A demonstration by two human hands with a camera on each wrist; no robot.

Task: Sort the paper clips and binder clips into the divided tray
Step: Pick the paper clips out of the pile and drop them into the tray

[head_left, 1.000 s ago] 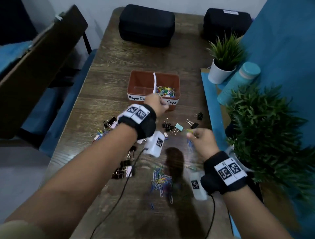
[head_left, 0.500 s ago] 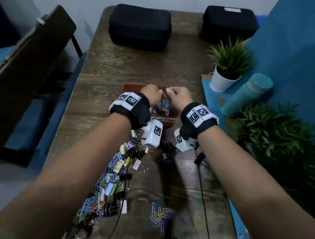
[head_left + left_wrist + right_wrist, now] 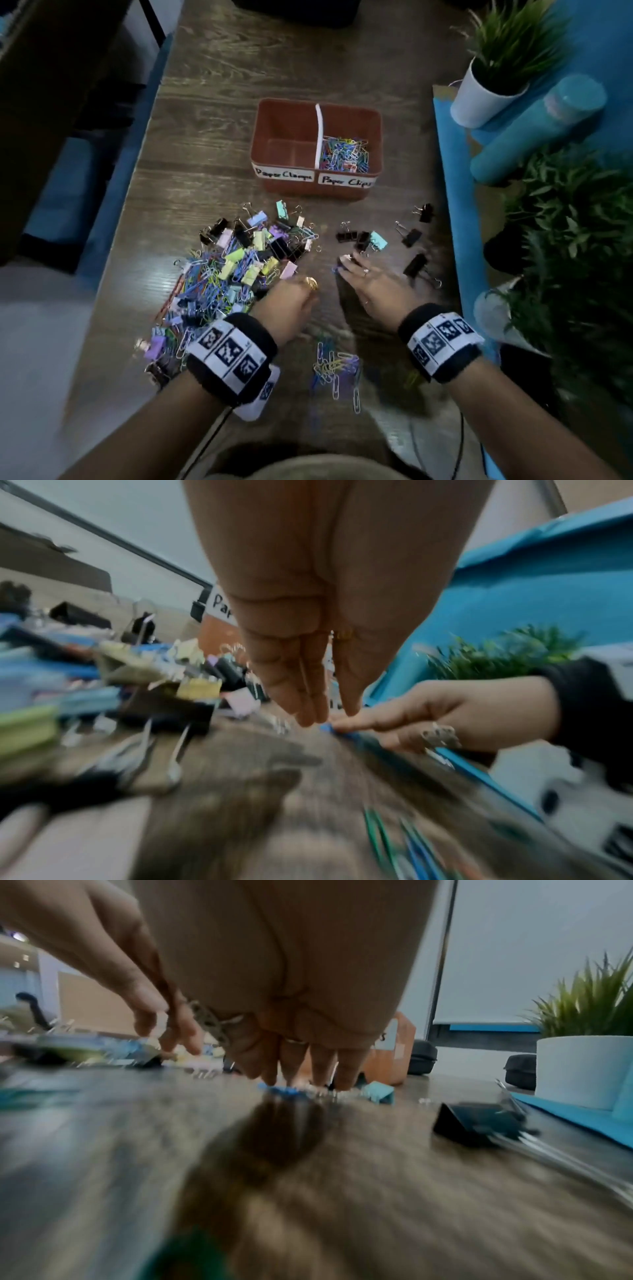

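Observation:
The orange divided tray (image 3: 375,137) stands mid-table; its right compartment holds coloured paper clips (image 3: 346,156), its left one nothing. A big mixed pile of binder and paper clips (image 3: 233,267) lies left of my hands. My left hand (image 3: 308,287) hovers at the pile's right edge, fingers straight and pointing down (image 3: 313,718), holding nothing. My right hand (image 3: 346,265) is spread flat, its fingertips (image 3: 270,1080) pressing on blue paper clips (image 3: 284,1090) on the table. Both wrist views are blurred.
Several black binder clips (image 3: 411,236) and a teal one (image 3: 378,240) lie scattered right of the pile. A small heap of paper clips (image 3: 337,366) lies between my wrists. Potted plants (image 3: 493,85), a teal bottle (image 3: 534,137) and a blue mat (image 3: 455,192) line the right side.
Both hands were over the tray's right compartment half a second ago; they have drawn back toward me and down to the table. The right hand now presses on blue clips.

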